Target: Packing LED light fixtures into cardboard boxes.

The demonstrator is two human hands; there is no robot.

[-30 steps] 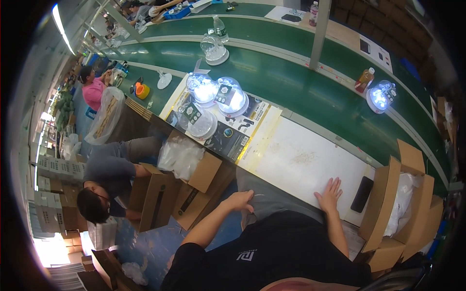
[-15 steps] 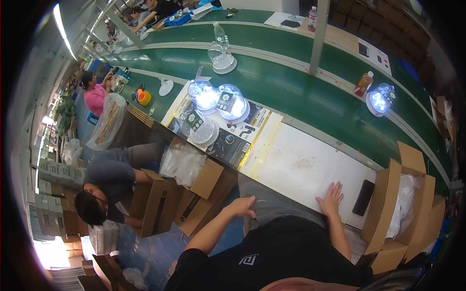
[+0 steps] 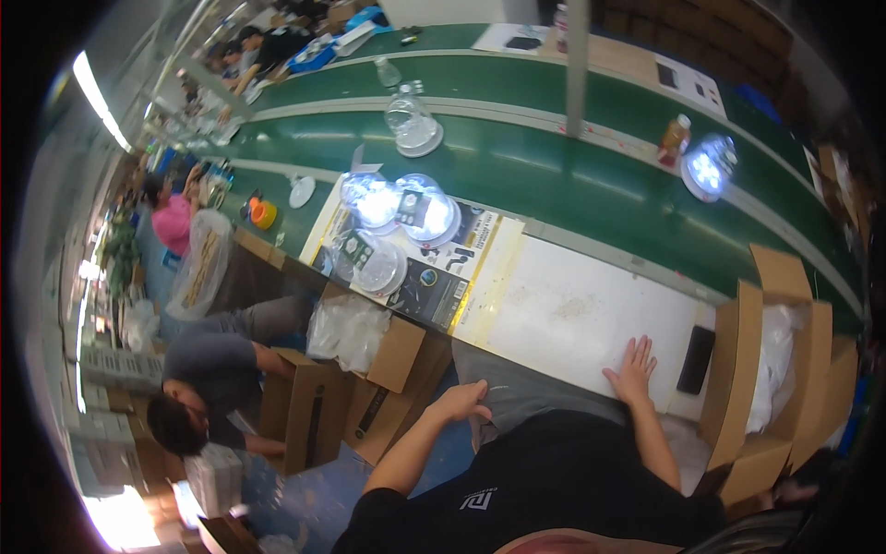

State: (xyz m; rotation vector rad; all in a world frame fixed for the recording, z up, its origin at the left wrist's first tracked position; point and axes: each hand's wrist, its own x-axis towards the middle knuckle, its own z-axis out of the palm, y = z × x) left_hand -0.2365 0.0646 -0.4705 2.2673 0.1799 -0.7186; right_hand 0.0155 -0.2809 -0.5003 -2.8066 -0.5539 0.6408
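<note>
My right hand (image 3: 633, 371) lies flat on the white board (image 3: 563, 295) of the bench, fingers spread, holding nothing. A black phone (image 3: 696, 360) is just right of it. My left hand (image 3: 459, 403) is at the thigh of my grey trousers (image 3: 526, 397), its fingers curled in with nothing visible in them. Left of the white board, a printed panel (image 3: 434, 291) carries clear domed lamps with round white bases. Two lit lamps (image 3: 430, 219) glow white there, and an unlit lamp (image 3: 380, 268) with a dark tag is nearer me.
An open cardboard box (image 3: 729, 379) with plastic bags inside stands at the right. Behind the board runs a green conveyor (image 3: 526, 175) with another lit lamp (image 3: 707, 170) and a drink bottle (image 3: 675, 138). On the left, a co-worker (image 3: 217, 374) bends over a cardboard box (image 3: 309, 415).
The whole view has shifted and turned slightly. My hands keep their places, the left at my thigh and the right on the board. The bench lamps have not visibly moved.
</note>
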